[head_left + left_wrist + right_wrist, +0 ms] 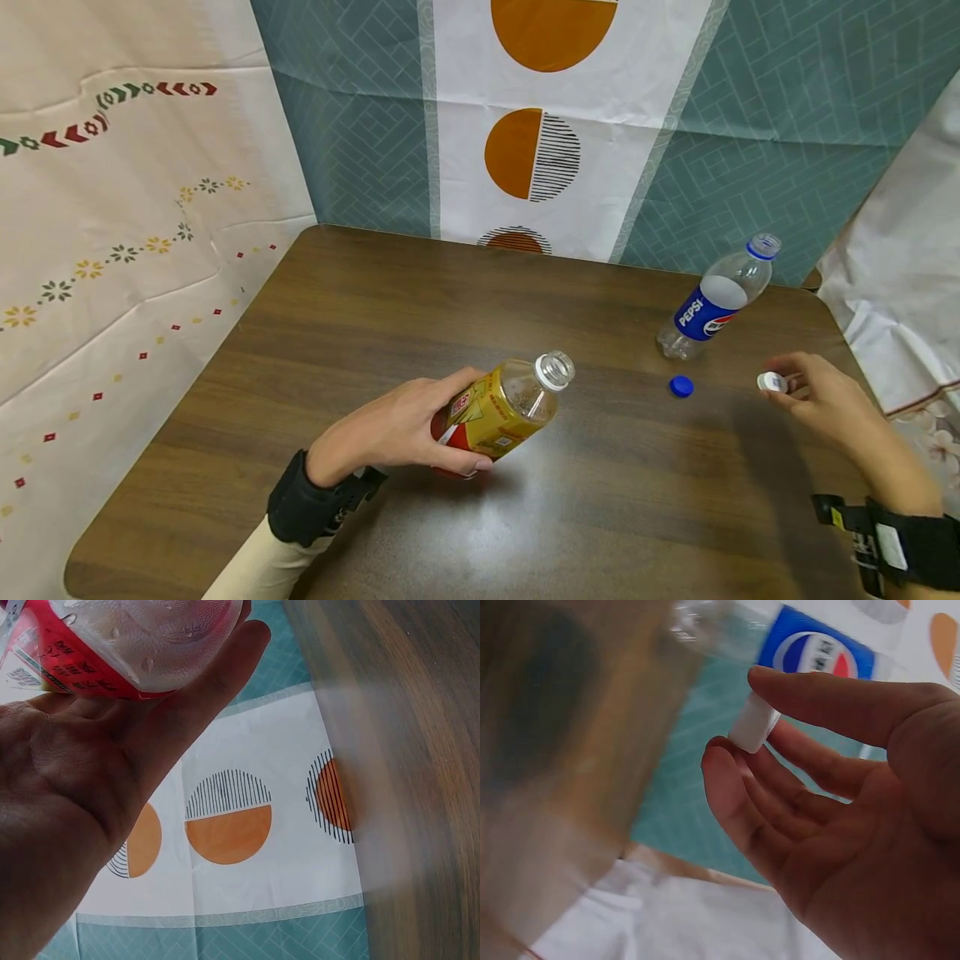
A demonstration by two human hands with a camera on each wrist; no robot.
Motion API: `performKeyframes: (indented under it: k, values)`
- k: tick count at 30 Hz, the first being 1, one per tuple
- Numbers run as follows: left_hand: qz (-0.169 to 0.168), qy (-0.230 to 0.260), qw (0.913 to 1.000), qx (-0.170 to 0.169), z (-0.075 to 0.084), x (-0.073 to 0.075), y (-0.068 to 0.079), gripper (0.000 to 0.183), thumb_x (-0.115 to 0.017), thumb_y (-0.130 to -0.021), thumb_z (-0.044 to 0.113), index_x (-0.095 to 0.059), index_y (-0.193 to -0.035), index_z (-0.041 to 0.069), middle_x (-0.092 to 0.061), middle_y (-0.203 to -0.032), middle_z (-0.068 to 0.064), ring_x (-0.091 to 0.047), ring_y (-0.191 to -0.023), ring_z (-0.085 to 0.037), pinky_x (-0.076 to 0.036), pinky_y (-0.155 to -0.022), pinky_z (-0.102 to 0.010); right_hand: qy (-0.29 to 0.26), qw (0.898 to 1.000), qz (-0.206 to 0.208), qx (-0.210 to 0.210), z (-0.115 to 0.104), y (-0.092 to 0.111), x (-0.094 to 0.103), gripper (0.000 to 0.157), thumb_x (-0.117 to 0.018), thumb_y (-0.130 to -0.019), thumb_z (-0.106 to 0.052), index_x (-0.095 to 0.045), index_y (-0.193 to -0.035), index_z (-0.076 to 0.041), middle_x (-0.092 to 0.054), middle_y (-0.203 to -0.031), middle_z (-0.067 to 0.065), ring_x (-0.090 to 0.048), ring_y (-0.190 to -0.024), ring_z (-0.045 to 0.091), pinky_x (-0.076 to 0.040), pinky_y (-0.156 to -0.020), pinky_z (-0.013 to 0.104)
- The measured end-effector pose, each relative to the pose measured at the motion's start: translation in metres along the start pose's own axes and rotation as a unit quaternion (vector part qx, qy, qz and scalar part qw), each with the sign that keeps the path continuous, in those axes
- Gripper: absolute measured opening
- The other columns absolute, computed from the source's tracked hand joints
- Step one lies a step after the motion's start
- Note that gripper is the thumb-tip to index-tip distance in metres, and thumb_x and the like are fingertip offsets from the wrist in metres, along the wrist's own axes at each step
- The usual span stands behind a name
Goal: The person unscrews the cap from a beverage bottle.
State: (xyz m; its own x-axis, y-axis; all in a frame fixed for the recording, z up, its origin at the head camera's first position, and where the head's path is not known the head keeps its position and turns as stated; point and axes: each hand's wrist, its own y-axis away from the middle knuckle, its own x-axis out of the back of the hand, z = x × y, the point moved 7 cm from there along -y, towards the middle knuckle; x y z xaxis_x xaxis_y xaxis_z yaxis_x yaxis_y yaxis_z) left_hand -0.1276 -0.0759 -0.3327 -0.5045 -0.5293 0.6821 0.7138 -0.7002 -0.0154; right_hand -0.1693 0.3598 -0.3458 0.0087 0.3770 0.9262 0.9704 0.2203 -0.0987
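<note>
My left hand (pixel 408 421) grips a plastic drink bottle (pixel 501 410) with a yellow and red label around its body. The bottle leans to the right, and its mouth is uncapped. From the left wrist view, the clear ridged base of the bottle (pixel 176 637) shows above the palm. Over the right part of the table, my right hand (pixel 832 400) pinches a white bottle cap (pixel 772 382) between thumb and fingers. In the right wrist view the cap (pixel 754 724) is seen edge-on, with the Pepsi label (pixel 817 649) behind it.
An uncapped clear Pepsi bottle (pixel 716 300) stands at the back right of the brown wooden table (pixel 360 308). Close in front of it lies a blue cap (pixel 681 386). Patterned cloths (pixel 360 125) hang behind and at both sides.
</note>
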Motion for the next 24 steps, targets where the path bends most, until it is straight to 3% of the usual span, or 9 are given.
performKeyframes:
  k: [2, 8, 16, 24]
  values:
    - [0.0, 0.001, 1.0, 0.0, 0.0, 0.0, 0.0, 0.069, -0.069, -0.073, 0.06, -0.039, -0.13, 0.037, -0.06, -0.09, 0.015, -0.057, -0.074, -0.002, -0.054, -0.06, -0.026, -0.005, 0.999, -0.025, -0.031, 0.007, -0.001, -0.008, 0.032, -0.071, -0.077, 0.001, -0.055, -0.1, 0.015, -0.057, -0.086, 0.028, -0.058, -0.074, 0.042, -0.049, -0.06, 0.056]
    - [0.001, -0.003, 1.0, 0.002, 0.0, 0.001, 0.001, 0.068, -0.068, -0.073, 0.061, -0.039, -0.129, 0.038, -0.06, -0.089, 0.015, -0.057, -0.073, -0.002, -0.053, -0.059, -0.026, -0.001, 0.995, -0.08, -0.068, 0.023, -0.004, -0.028, 0.031, -0.071, -0.079, -0.006, -0.055, -0.098, 0.013, -0.06, -0.083, 0.025, -0.058, -0.072, 0.038, -0.05, -0.058, 0.053]
    - [0.003, 0.0, 1.0, 0.002, 0.001, 0.003, 0.001, 0.067, -0.069, -0.073, 0.06, -0.039, -0.129, 0.038, -0.06, -0.089, 0.015, -0.057, -0.074, -0.002, -0.054, -0.06, -0.026, 0.01, 0.994, -0.092, -0.054, 0.035, -0.006, -0.047, 0.029, -0.074, -0.075, -0.008, -0.06, -0.092, 0.01, -0.062, -0.077, 0.017, -0.058, -0.068, 0.03, -0.048, -0.058, 0.049]
    - [0.001, -0.001, 1.0, 0.01, -0.001, 0.002, 0.001, 0.067, -0.067, -0.073, 0.062, -0.039, -0.129, 0.039, -0.06, -0.089, 0.015, -0.057, -0.073, -0.002, -0.054, -0.059, -0.026, 0.016, 0.993, -0.101, -0.059, 0.042, -0.008, -0.054, 0.03, -0.075, -0.076, -0.011, -0.062, -0.092, 0.01, -0.063, -0.077, 0.018, -0.058, -0.07, 0.031, -0.048, -0.061, 0.052]
